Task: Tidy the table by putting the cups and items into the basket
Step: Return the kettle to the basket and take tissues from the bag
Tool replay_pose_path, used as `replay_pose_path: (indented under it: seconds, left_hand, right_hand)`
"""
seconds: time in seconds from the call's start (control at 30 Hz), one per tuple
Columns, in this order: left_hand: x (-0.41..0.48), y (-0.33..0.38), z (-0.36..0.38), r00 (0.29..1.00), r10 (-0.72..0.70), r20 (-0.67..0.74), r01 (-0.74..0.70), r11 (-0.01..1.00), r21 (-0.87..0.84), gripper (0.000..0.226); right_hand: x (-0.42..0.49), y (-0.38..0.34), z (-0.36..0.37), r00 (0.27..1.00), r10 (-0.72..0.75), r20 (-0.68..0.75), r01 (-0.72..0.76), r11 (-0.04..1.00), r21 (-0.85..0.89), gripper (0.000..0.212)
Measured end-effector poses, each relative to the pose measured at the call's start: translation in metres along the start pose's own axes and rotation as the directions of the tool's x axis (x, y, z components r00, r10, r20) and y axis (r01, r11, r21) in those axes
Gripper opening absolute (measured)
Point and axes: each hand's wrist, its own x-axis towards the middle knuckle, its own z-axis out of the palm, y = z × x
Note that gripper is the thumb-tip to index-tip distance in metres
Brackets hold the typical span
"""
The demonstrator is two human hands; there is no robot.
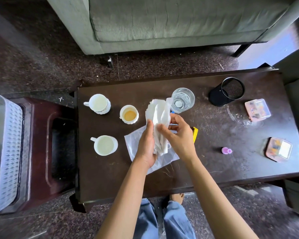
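Over the middle of the dark table (pixel 214 169), both hands hold a bundle of white tissue paper (pixel 160 116). My left hand (pixel 146 144) grips its lower part from the left; my right hand (pixel 178 133) pinches it from the right. A clear plastic bag (pixel 133 142) lies flat beneath them. Three white cups stand to the left: one at the back (pixel 98 103), one with brown dregs (pixel 129 114), one nearer (pixel 104 145). A drinking glass (pixel 183 100) stands behind the tissue. The white lattice basket (pixel 9 135) sits on a stool at far left.
A black mesh pen holder (pixel 227 92) lies at the back right. Two pink coasters (pixel 257 109) (pixel 279 150), a small purple bottle (pixel 226 150) and a yellow clip (pixel 195 134) lie on the right half. A grey sofa (pixel 162 23) stands beyond the table. The maroon stool (pixel 47 144) adjoins the table's left end.
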Motion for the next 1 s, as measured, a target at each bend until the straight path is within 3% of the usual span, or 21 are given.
replay_pose_path:
  seconds: [0.07, 0.13, 0.23, 0.33, 0.47, 0.6, 0.7, 0.83, 0.93, 1.0]
  left_hand:
    - [0.000, 0.005, -0.003, 1.000, 0.004, 0.010, -0.004, 1.000, 0.011, 0.061]
    - [0.001, 0.008, -0.007, 0.999, 0.031, 0.010, -0.032, 0.999, 0.028, 0.063]
    - [0.001, 0.011, -0.015, 0.995, 0.096, 0.039, -0.097, 0.995, 0.027, 0.044]
    - [0.005, 0.017, -0.023, 0.995, 0.103, -0.004, -0.103, 0.995, 0.007, 0.022]
    - [0.010, 0.031, -0.038, 0.992, 0.084, -0.091, -0.087, 0.996, -0.027, 0.036]
    - [0.011, 0.046, -0.044, 0.996, 0.052, -0.078, -0.054, 0.998, -0.028, 0.035]
    - [0.011, 0.051, -0.040, 0.997, 0.049, -0.051, -0.049, 0.999, 0.003, 0.037]
    - [0.012, 0.053, -0.032, 0.997, 0.072, -0.027, -0.070, 0.994, 0.085, 0.030]
    - [0.013, 0.050, -0.025, 0.998, 0.058, 0.007, -0.059, 0.985, 0.160, 0.030]
    - [0.014, 0.047, -0.021, 0.999, 0.038, 0.017, -0.040, 0.980, 0.193, 0.042]
  right_hand:
    - [0.002, 0.001, 0.002, 1.000, 0.020, -0.005, -0.020, 0.999, 0.025, 0.019]
    - [0.004, 0.003, 0.005, 0.997, 0.066, -0.030, -0.065, 0.997, 0.049, 0.033]
    - [0.007, 0.005, 0.008, 0.995, 0.096, -0.038, -0.093, 0.993, 0.071, 0.041]
    - [0.009, -0.001, 0.004, 0.987, 0.159, 0.001, -0.157, 0.974, 0.164, 0.021]
    - [0.015, -0.006, -0.010, 0.971, 0.236, 0.018, -0.228, 0.911, 0.344, 0.016]
    - [0.023, -0.002, -0.022, 0.972, 0.233, -0.022, -0.209, 0.907, 0.366, 0.011]
    - [0.024, 0.002, -0.023, 0.980, 0.172, -0.097, -0.140, 0.952, 0.274, 0.027]
    - [0.016, -0.006, -0.021, 0.975, -0.078, -0.209, 0.068, 0.996, -0.054, 0.059]
    - [0.013, -0.016, -0.009, 0.959, -0.248, -0.139, 0.208, 0.946, -0.249, 0.039]
    - [0.011, -0.019, 0.002, 0.962, -0.242, -0.123, 0.209, 0.950, -0.233, 0.018]
